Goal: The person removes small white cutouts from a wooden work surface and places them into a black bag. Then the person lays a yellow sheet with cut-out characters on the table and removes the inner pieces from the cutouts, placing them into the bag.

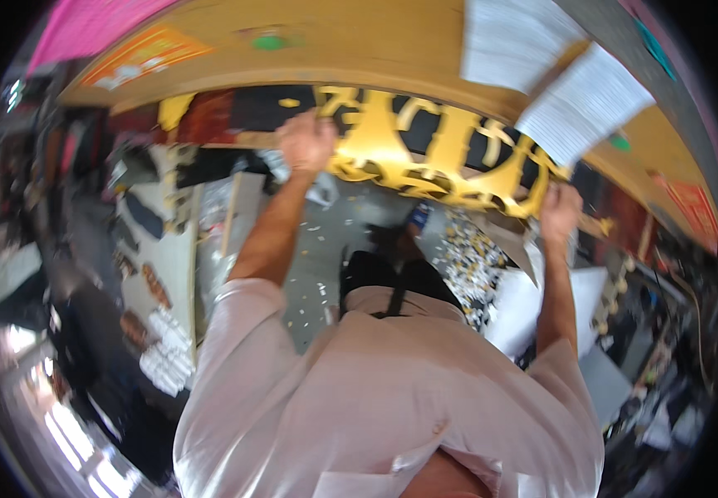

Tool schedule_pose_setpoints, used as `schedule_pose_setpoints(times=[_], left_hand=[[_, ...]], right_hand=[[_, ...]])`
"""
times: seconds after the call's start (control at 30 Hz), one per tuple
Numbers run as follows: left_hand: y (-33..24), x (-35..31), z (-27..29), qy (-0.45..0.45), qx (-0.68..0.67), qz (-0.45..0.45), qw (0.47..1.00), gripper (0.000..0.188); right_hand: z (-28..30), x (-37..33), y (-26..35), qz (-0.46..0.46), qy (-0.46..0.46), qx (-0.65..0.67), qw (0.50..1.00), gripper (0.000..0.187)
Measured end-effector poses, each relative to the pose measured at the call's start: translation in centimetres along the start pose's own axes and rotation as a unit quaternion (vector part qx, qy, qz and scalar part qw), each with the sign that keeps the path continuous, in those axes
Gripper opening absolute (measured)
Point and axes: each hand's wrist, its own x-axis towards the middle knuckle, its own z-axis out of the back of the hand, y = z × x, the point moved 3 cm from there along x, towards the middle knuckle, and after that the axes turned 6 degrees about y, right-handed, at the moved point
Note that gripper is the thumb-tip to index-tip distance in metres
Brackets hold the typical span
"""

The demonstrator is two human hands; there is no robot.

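Note:
A thin yellow sheet (376, 137), cut through with many large openings so that only strips and webs remain, stretches in front of me below a broad tan machine beam. Its near edge droops over the front of the dark work surface (257, 109). My left hand (306, 141) is closed on the left end of the cut-out sheet. At the opposite end, lower in the picture, my right hand (560, 212) grips the sheet's right edge. Motion blur softens both hands, and the fingertips are partly hidden.
The tan beam (359, 54) spans the far side, with white printed papers (583, 104) on its right. Many white and yellow scraps (471, 257) litter the floor near my feet. A pale bench (155, 266) with brown pieces stands left; white sheets (512, 311) lie at right.

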Motion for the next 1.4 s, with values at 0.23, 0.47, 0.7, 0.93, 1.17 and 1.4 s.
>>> schedule_pose_setpoints(times=[0.23, 0.47, 0.7, 0.93, 1.17, 1.4], left_hand=[[1.3, -5.2, 2.5, 0.059, -0.029, 0.015, 0.998, 0.037], [-6.3, -10.9, 10.8, -0.027, -0.299, 0.034, 0.953, 0.029], [-30.0, -15.2, 4.6, 0.155, -0.423, -0.285, 0.846, 0.010], [-30.8, -21.6, 2.3, 0.120, -0.342, -0.340, 0.868, 0.011], [-32.3, -22.0, 4.7, 0.286, -0.344, -0.217, 0.868, 0.040], [-41.5, -19.9, 3.2, 0.407, -0.499, -0.243, 0.725, 0.066]], right_hand=[[2.5, -4.3, 3.2, -0.030, 0.026, 0.035, 0.999, 0.018], [11.9, -5.2, 6.3, -0.179, 0.046, 0.140, 0.973, 0.043], [5.6, -1.9, 10.8, -0.173, 0.196, -0.052, 0.964, 0.085], [13.5, -3.8, 9.4, -0.228, 0.256, 0.160, 0.926, 0.066], [16.8, -2.2, 5.7, -0.313, 0.274, 0.385, 0.824, 0.045], [15.9, -3.2, 4.7, -0.354, 0.237, 0.467, 0.775, 0.043]])
